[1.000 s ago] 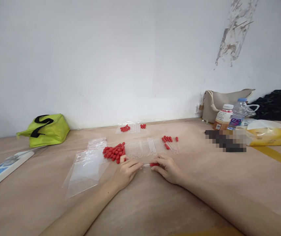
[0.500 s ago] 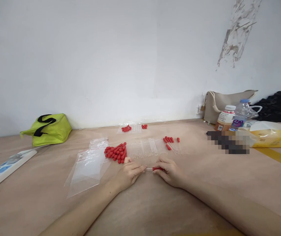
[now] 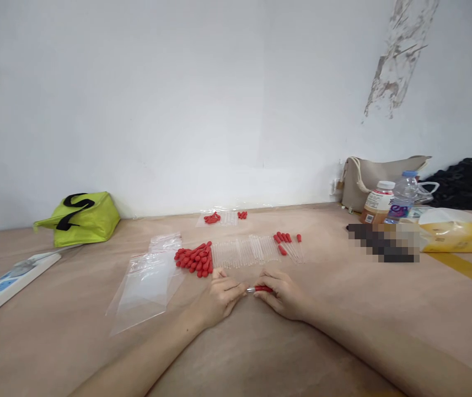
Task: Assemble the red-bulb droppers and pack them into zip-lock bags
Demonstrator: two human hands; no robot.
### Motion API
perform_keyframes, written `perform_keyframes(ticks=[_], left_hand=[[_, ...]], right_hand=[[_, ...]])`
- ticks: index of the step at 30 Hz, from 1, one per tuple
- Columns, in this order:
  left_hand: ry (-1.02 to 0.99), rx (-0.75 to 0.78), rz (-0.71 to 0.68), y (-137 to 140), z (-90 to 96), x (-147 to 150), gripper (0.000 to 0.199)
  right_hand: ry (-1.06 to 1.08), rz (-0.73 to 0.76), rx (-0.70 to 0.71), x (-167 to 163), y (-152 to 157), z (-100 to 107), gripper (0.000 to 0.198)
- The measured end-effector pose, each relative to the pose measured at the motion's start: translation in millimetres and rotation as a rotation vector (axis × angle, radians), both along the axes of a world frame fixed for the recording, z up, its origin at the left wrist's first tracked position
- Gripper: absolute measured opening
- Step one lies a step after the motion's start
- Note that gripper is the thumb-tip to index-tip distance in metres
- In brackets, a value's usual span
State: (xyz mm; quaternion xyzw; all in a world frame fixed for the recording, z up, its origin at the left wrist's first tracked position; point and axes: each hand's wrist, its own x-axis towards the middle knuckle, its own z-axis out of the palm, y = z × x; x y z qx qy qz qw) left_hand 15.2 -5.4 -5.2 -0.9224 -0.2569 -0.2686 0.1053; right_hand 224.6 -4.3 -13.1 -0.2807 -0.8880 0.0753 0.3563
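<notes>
My left hand [image 3: 224, 295] pinches a clear glass tube [image 3: 251, 289], most of it hidden by the fingers. Closed around a red rubber bulb [image 3: 263, 288] is my right hand [image 3: 281, 292]; the bulb meets the tube's end between the two hands. Just beyond my left hand lies a pile of red rubber bulbs [image 3: 194, 259]. A row of clear glass tubes [image 3: 244, 251] stretches to the right of the pile. Several droppers with red bulbs on their tubes [image 3: 288, 238] lie past my right hand.
Clear zip bags [image 3: 143, 284] lie left of the bulbs. A bag of more bulbs and tubes [image 3: 228, 218] is by the wall. A lime-green bag [image 3: 87, 220] and power strip [image 3: 8, 284] are on the left; bottles [image 3: 379, 203] and a yellow tissue pack [image 3: 457, 237] are on the right.
The hands have come slightly closer together, and less of the tube shows between them. The view has tilted a little.
</notes>
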Motion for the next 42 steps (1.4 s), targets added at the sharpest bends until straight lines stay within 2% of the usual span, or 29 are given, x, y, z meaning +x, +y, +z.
perform_keyframes(ticks=[3, 6, 8, 12, 15, 19, 21, 22, 23, 26, 30, 33, 37, 40, 42], left_hand=[[-0.006, -0.012, 0.000, 1, -1.3, 0, 0.023], [-0.033, -0.047, 0.017, 1, -2.0, 1, 0.023], [-0.087, -0.068, 0.031, 0, -1.4, 3, 0.023], [-0.139, -0.099, -0.001, -3, 2.7, 4, 0.025], [-0.183, -0.117, 0.044, -4, 4.6, 0, 0.037], [-0.388, -0.154, 0.133, -1, 2.3, -5, 0.040], [-0.403, -0.183, 0.152, 0, 1.6, -4, 0.036], [-0.382, -0.193, 0.158, 0, 1.7, -3, 0.033], [-0.349, -0.199, 0.154, 0, 2.1, -2, 0.029], [-0.238, -0.212, 0.104, -1, 3.8, -1, 0.016], [-0.170, -0.247, 0.081, -2, 5.0, -2, 0.018], [-0.173, -0.251, 0.066, -1, 4.9, -3, 0.018], [-0.187, -0.246, 0.049, 0, 4.2, -2, 0.019], [-0.181, -0.253, 0.050, 0, 4.7, -2, 0.019], [-0.173, -0.257, 0.049, -1, 5.4, -2, 0.018]], right_hand=[[-0.016, 0.011, -0.014, 1, 2, 0, 0.014], [0.050, 0.009, -0.085, 1, 5, 2, 0.013], [0.205, -0.016, -0.197, -2, 6, 2, 0.013], [0.579, -0.008, -0.512, -8, 7, 2, 0.025], [0.707, -0.024, -0.602, 1, 19, 12, 0.032], [0.748, -0.226, -0.574, 38, 63, 43, 0.044], [0.701, -0.409, -0.505, 58, 91, 57, 0.043], [0.650, -0.548, -0.466, 66, 103, 60, 0.040], [0.558, -0.683, -0.447, 72, 114, 61, 0.034], [0.458, -0.825, -0.446, 76, 136, 49, 0.023], [0.360, -0.927, -0.417, 63, 141, 23, 0.017], [0.299, -0.961, -0.389, 56, 139, 13, 0.014], [0.247, -0.970, -0.365, 54, 138, 11, 0.019], [0.234, -1.002, -0.326, 55, 135, 14, 0.028], [0.209, -1.012, -0.302, 55, 127, 18, 0.027]])
